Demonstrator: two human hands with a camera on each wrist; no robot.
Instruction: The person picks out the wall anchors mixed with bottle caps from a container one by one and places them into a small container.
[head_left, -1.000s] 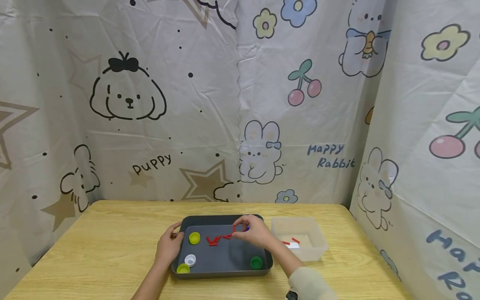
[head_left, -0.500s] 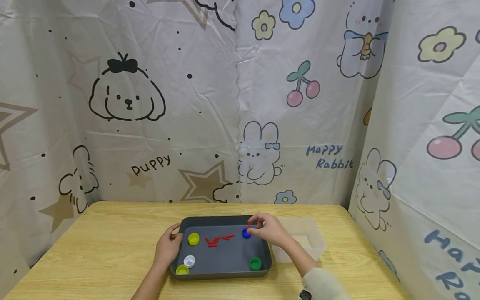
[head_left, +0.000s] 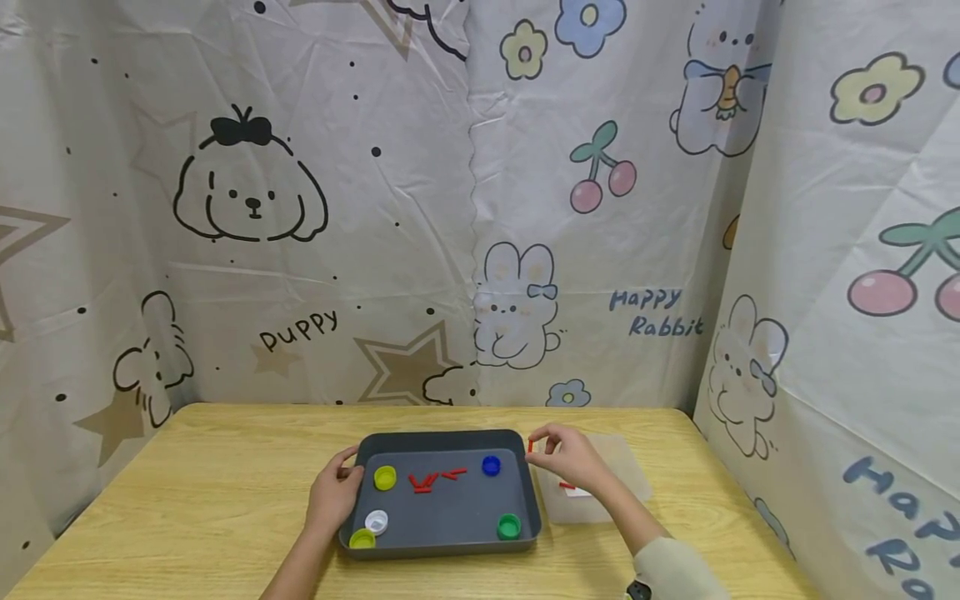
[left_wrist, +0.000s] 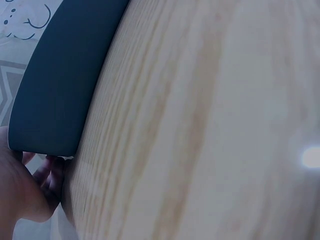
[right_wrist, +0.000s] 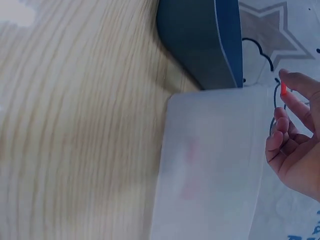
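Between thumb and forefinger, my right hand (head_left: 573, 458) pinches a small red stick (head_left: 531, 446), held upright above the left rim of a translucent plastic bin (head_left: 600, 508). The right wrist view also shows the red stick (right_wrist: 283, 88) at my fingertips, over the bin (right_wrist: 210, 165). My left hand (head_left: 332, 497) grips the left edge of a dark grey tray (head_left: 442, 549), its thumb at the rim. In the left wrist view, fingers (left_wrist: 45, 175) curl at the end of the tray (left_wrist: 60, 85). Several red sticks (head_left: 423, 482) lie in the tray's middle.
The tray also holds a yellow cap (head_left: 385, 477), a blue cap (head_left: 491, 466), a green cap (head_left: 508, 527), a white cap (head_left: 377, 522) and a second yellow cap (head_left: 363, 539). Inside the bin are a red piece (head_left: 567, 485) and a white piece. A printed curtain (head_left: 420, 208) hangs behind the wooden table (head_left: 247, 450).
My right hand has moved right with the red stick, from above the tray to the bin's left rim, uncovering the blue cap. The left hand stays at the tray's edge.
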